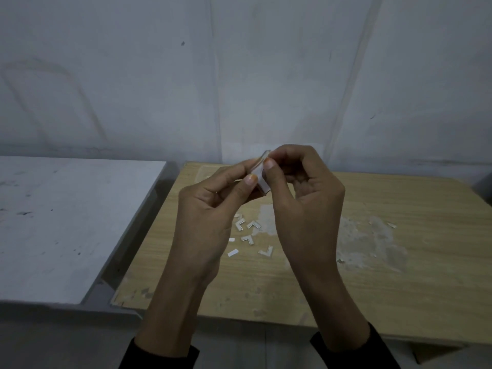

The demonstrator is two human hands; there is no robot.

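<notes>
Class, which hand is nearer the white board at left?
Left. The left hand is raised just right of the white board; the right hand is farther right. Both pinch a white piece.

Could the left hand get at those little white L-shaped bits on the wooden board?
Probably yes: the L-shaped bits lie uncovered just below the left hand, though it now pinches a small white piece.

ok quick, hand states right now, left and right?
Left hand: pinching the small white piece, thumb against fingers.
Right hand: pinching the same piece at its upper end.
</notes>
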